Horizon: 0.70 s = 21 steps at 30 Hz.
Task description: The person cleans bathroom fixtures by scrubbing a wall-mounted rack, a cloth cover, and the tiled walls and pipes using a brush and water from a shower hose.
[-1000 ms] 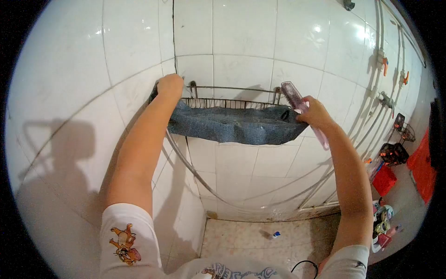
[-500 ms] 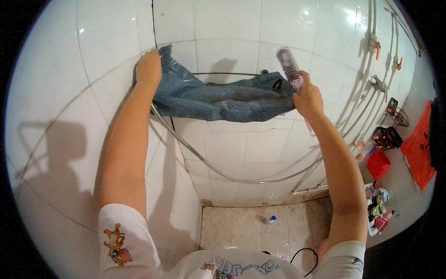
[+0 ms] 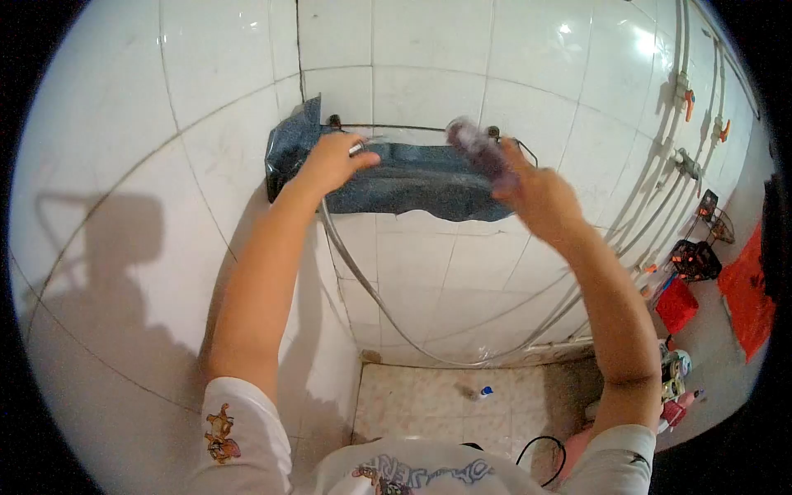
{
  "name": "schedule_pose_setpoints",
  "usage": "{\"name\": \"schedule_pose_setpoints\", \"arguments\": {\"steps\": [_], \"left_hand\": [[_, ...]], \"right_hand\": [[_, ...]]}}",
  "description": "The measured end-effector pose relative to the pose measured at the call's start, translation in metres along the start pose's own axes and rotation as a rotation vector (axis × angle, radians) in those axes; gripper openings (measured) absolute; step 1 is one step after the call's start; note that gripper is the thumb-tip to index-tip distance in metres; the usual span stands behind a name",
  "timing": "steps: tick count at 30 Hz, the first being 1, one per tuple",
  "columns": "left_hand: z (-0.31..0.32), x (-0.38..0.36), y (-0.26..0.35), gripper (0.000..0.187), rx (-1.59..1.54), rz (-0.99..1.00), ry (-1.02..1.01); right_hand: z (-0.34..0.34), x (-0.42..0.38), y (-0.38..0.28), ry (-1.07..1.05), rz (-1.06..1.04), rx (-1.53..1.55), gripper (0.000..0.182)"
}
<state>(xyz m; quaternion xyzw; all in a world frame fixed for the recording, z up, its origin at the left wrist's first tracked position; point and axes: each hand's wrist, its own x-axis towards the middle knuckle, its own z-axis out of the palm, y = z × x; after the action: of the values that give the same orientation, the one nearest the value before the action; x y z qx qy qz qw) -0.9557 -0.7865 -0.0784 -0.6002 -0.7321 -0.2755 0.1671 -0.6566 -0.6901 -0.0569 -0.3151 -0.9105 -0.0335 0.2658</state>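
A dark blue denim cloth (image 3: 412,181) hangs spread along a thin wall rail, its left end bunched near the corner. My left hand (image 3: 330,163) is over the left part of the denim, fingers curled round the end of a grey shower hose (image 3: 351,256), thumb pointing right. The hose's metal tip (image 3: 356,149) sticks out past the fingers, with a faint spray-like streak beside it. My right hand (image 3: 540,198) grips a clear purplish brush (image 3: 478,153), smeared by motion, its head over the right part of the denim.
White tiled walls meet in a corner at the left. Pipes with orange-handled valves (image 3: 690,103) run down the right wall, above a black basket (image 3: 695,260) and a red cloth (image 3: 747,289). A small blue-capped bottle (image 3: 486,391) is on the tiled floor.
My left hand has left the denim's upper left edge, moved right, and now shows the hose end in it. The brush has swung left over the denim. The view has shifted slightly.
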Motion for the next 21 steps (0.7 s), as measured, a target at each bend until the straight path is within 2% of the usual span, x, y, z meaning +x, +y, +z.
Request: {"name": "schedule_pose_setpoints", "arguments": {"steps": [2,5,6,9,10,13,14,17,19,20,21], "left_hand": [[-0.002,-0.013,0.019,0.044,-0.026,-0.053,-0.101],[-0.002,-0.018,0.023,0.041,-0.07,-0.089,-0.181],[-0.006,-0.018,0.03,0.04,-0.062,-0.104,-0.214],[-0.001,-0.018,0.034,0.037,-0.03,-0.07,-0.294],[0.002,-0.017,0.033,0.036,-0.019,-0.043,-0.314],[0.008,-0.02,0.028,0.038,-0.077,-0.083,-0.294],[0.011,-0.02,0.027,0.039,-0.031,-0.056,-0.294],[0.011,-0.021,0.026,0.044,0.065,-0.013,-0.3],[0.011,-0.021,0.03,0.047,0.061,-0.026,-0.322],[0.012,-0.022,0.028,0.049,0.027,-0.028,-0.256],[0.014,-0.023,0.026,0.05,-0.009,-0.029,-0.195]], "right_hand": [[0.02,0.0,0.012,0.015,-0.045,-0.009,0.058],[0.019,0.015,0.043,0.324,0.176,0.031,0.053],[0.019,0.024,0.057,0.411,0.203,-0.012,0.045],[0.017,0.044,0.072,0.03,0.387,-0.014,0.042],[0.028,0.042,0.078,0.036,0.289,0.024,0.04],[0.039,0.036,0.086,0.08,0.204,0.077,0.043],[0.038,0.034,0.083,0.069,0.313,0.039,0.044],[0.035,0.026,0.081,0.128,0.229,-0.184,0.05],[0.017,0.024,0.051,0.116,0.201,-0.172,0.045],[0.011,0.023,0.028,0.108,0.189,-0.166,0.042],[0.017,0.028,0.009,0.1,0.086,-0.111,0.035]]}}
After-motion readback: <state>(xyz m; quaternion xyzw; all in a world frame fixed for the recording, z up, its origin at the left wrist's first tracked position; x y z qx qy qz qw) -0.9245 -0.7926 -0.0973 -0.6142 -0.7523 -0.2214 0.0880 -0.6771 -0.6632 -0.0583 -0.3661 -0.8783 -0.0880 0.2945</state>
